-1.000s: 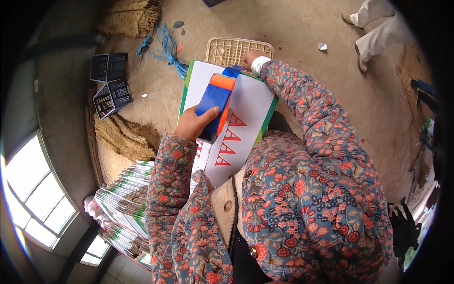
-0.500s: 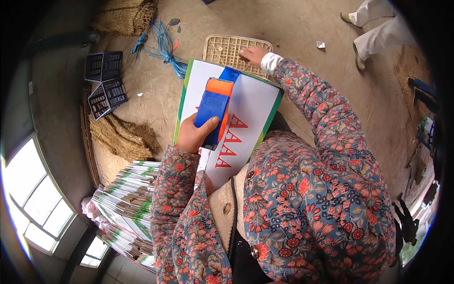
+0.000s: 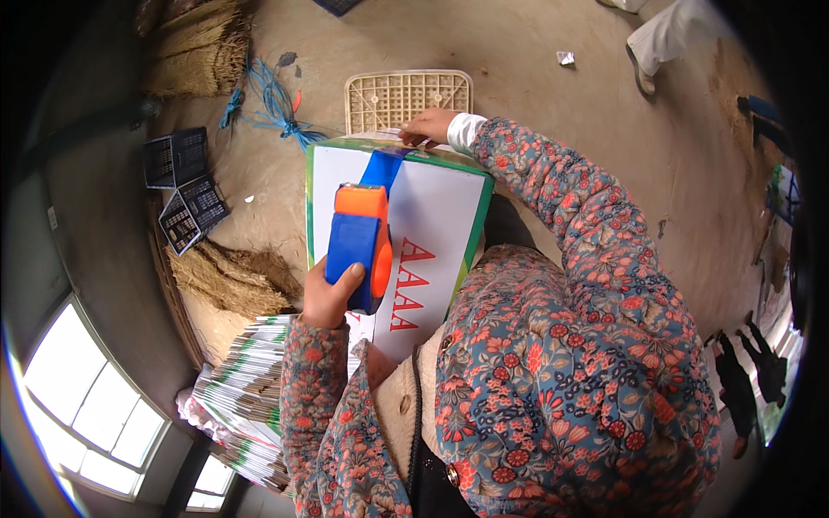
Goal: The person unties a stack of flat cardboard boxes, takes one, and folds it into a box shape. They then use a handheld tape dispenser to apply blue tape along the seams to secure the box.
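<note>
A white cardboard box [image 3: 436, 216] with green edges and red lettering lies in front of me. My left hand [image 3: 331, 298] grips a blue and orange tape dispenser [image 3: 359, 246] that rests on the box top. A strip of blue tape [image 3: 382, 168] runs from the dispenser to the far edge of the box. My right hand [image 3: 427, 126] presses down on that far edge, where the tape ends. Both arms wear flower-patterned sleeves.
A cream plastic crate [image 3: 406, 97] lies on the earth floor beyond the box. Black crates [image 3: 180, 186], straw bundles [image 3: 229, 281], and blue string [image 3: 276, 108] lie to the left. A stack of flat cartons [image 3: 246, 388] sits lower left. Another person's legs [image 3: 665, 39] stand at top right.
My left hand has drawn the dispenser toward me along the box top, leaving a longer strip of blue tape. My right hand stays at the far edge.
</note>
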`<action>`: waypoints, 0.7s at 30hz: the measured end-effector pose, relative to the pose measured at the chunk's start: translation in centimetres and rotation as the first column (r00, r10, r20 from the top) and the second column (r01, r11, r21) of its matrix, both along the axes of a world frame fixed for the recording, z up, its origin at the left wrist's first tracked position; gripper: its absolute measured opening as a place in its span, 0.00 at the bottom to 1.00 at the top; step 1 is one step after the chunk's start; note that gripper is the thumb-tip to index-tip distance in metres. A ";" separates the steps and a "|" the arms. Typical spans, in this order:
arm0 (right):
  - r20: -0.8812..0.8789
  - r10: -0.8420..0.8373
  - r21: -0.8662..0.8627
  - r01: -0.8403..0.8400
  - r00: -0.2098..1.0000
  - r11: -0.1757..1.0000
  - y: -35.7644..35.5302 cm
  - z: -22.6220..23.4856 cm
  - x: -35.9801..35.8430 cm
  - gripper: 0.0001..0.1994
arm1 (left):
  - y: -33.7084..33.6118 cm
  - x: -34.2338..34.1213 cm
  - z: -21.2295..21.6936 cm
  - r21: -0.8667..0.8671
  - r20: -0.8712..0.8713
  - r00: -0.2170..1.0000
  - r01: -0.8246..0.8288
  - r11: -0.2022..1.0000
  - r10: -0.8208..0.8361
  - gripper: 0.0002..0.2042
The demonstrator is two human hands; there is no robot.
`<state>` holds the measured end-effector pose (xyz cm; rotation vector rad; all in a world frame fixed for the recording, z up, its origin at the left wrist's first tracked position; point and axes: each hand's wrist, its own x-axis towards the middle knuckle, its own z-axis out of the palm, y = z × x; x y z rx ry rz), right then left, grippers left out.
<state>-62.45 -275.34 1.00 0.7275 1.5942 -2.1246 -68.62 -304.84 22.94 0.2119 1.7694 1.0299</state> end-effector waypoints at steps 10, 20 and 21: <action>-0.171 0.020 0.152 0.006 0.985 0.988 -1.6 1.1 -0.5 0.24 | -1.1 -0.2 1.0 -0.019 -0.060 0.997 0.045 0.999 -0.046 0.27; -0.202 0.448 0.638 -0.230 0.871 0.735 -5.6 -0.5 -4.9 0.29 | -1.6 0.6 0.0 0.033 -0.008 1.000 0.024 0.999 -0.024 0.26; -0.176 0.455 0.642 -0.249 0.873 0.725 -5.6 -1.0 -4.7 0.29 | -1.7 0.7 -0.1 0.049 0.000 1.000 0.018 0.999 -0.018 0.26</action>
